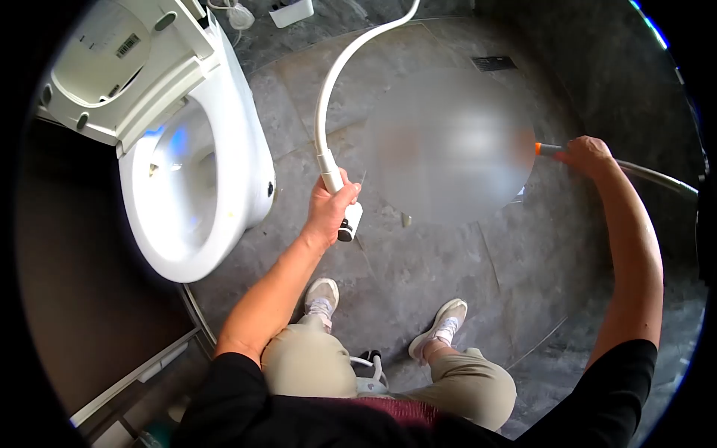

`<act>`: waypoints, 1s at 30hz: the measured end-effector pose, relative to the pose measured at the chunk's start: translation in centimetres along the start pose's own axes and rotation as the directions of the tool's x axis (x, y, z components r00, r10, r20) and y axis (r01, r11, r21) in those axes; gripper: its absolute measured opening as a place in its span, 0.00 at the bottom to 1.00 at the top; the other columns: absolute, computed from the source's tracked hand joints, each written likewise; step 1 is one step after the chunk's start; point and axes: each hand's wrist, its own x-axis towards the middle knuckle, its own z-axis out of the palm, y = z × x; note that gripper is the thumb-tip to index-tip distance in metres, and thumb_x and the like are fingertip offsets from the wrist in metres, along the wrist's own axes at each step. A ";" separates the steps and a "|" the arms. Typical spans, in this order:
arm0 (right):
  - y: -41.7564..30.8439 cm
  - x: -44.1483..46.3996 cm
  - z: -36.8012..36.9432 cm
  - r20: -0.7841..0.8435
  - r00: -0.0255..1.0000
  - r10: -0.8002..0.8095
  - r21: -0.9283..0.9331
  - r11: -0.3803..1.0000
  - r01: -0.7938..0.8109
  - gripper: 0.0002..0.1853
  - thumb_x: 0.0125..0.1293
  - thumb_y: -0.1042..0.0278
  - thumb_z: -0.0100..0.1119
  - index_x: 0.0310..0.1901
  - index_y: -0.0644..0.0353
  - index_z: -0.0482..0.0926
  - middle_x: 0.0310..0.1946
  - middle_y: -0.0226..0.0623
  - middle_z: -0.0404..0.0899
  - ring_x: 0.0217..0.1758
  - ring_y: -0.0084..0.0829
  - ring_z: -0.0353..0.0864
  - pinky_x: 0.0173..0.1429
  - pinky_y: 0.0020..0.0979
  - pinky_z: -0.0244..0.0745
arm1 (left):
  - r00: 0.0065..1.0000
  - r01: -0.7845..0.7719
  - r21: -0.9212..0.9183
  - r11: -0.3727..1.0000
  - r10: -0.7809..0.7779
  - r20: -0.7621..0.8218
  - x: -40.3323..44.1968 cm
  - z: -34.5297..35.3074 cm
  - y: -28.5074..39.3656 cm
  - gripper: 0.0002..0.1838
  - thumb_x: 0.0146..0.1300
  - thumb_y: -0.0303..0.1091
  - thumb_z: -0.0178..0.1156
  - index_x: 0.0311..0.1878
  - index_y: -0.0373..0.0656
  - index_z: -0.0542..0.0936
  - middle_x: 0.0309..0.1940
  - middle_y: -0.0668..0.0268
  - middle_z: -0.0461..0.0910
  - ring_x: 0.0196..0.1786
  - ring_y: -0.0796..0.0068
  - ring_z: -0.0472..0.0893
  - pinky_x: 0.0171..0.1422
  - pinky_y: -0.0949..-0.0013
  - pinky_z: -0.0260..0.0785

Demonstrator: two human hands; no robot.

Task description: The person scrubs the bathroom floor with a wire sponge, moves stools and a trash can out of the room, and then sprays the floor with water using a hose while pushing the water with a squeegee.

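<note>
My left hand point(328, 209) is wrapped round a white handle point(351, 218) with a dark end. From its top a curved white hose point(326, 97) rises to the upper edge of the view. Far to the right, my right hand point(588, 155) is closed round a hose end with an orange tip point(547, 149). A greyish hose point(657, 178) runs from that hand to the right edge. Between the hands lies a round blurred area, and what is inside it cannot be made out.
A white toilet point(250, 164) with its lid raised stands at the left. A floor drain point(494, 63) is set in the grey tiles near the back. My shoes point(441, 328) are on the floor below. A white container point(292, 13) sits at the top.
</note>
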 end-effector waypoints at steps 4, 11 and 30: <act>1.4 0.1 -3.7 -0.073 0.997 0.035 -0.031 0.999 -0.038 0.29 0.60 0.35 0.48 0.34 0.57 0.80 0.28 0.35 0.79 0.35 0.33 0.80 0.41 0.34 0.74 | 1.000 0.002 0.043 0.999 -0.001 -0.027 0.7 -0.7 0.8 0.10 0.53 0.22 0.58 0.30 0.49 0.68 0.20 0.73 0.67 0.24 0.83 0.67 0.30 0.76 0.61; -4.5 1.5 -7.9 -0.253 0.967 0.036 0.253 0.967 0.031 0.31 0.59 0.32 0.47 0.30 0.57 0.80 0.21 0.36 0.76 0.28 0.34 0.77 0.35 0.36 0.72 | 0.999 -0.036 -0.001 0.999 0.036 0.034 1.6 0.6 1.8 0.10 0.53 0.21 0.58 0.30 0.48 0.68 0.20 0.73 0.67 0.23 0.84 0.67 0.28 0.77 0.60; -10.5 16.6 -6.0 -0.057 0.992 -0.109 0.064 0.992 0.113 0.16 0.68 0.55 0.48 0.54 0.43 0.74 0.36 0.35 0.79 0.43 0.32 0.81 0.44 0.31 0.76 | 0.986 -0.118 0.242 0.963 0.142 -0.087 4.5 -0.1 2.5 0.10 0.54 0.24 0.58 0.31 0.48 0.67 0.22 0.75 0.65 0.23 0.87 0.65 0.26 0.78 0.58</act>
